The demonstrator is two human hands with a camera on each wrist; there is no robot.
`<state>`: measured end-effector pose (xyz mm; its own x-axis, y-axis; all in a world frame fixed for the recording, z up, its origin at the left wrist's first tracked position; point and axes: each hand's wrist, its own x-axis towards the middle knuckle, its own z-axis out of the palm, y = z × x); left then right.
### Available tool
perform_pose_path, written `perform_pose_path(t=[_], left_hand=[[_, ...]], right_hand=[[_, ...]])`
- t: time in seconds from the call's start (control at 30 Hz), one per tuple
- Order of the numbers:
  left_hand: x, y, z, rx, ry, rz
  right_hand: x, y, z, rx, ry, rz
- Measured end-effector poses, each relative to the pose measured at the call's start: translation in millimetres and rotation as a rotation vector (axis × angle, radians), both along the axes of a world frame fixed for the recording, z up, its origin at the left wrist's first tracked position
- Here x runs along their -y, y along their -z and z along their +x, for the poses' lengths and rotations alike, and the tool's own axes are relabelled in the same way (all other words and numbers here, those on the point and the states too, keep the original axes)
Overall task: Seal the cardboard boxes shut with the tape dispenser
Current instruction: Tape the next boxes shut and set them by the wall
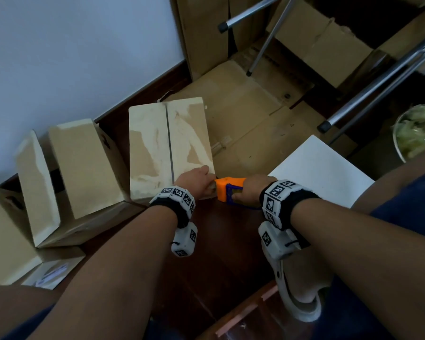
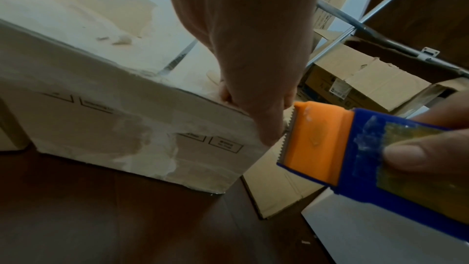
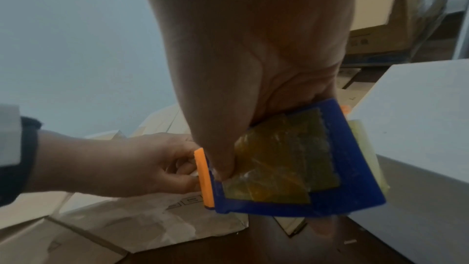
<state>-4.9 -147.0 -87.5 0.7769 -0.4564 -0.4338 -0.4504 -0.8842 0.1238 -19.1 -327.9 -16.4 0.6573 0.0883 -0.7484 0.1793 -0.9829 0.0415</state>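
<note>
A closed cardboard box point(image 1: 157, 148) with a centre seam and torn, whitish patches lies on the dark floor; it also shows in the wrist views point(image 2: 88, 107) point(image 3: 152, 218). My left hand point(image 1: 209, 184) sits at its near right corner with fingers curled point(image 2: 253, 115), and seems to pinch a white tape end point(image 3: 194, 174) at the dispenser's toothed blade. My right hand point(image 1: 245, 191) grips the orange and blue tape dispenser point(image 1: 227, 190) point(image 2: 322, 144) point(image 3: 279, 168), whose mouth touches the left hand beside the box corner. The thumb point(image 2: 418, 148) presses on the yellowish tape.
Two more boxes with raised flaps point(image 1: 84, 168) point(image 1: 37, 187) stand to the left along the wall. Flattened cardboard point(image 1: 243, 119) lies behind, a white board point(image 1: 322, 170) to the right, metal legs point(image 1: 378, 87) above it. A foot in a slipper point(image 1: 297, 285) is underneath.
</note>
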Motion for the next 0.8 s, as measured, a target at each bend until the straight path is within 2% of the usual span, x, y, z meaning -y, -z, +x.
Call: perform_pose_path(t=[0.8], left_hand=[[-5.0,6.0,-1.2,0.004,0.019,-0.002]], right_hand=[[13.1,-1.8,-6.7,0.029,0.029,0.017]])
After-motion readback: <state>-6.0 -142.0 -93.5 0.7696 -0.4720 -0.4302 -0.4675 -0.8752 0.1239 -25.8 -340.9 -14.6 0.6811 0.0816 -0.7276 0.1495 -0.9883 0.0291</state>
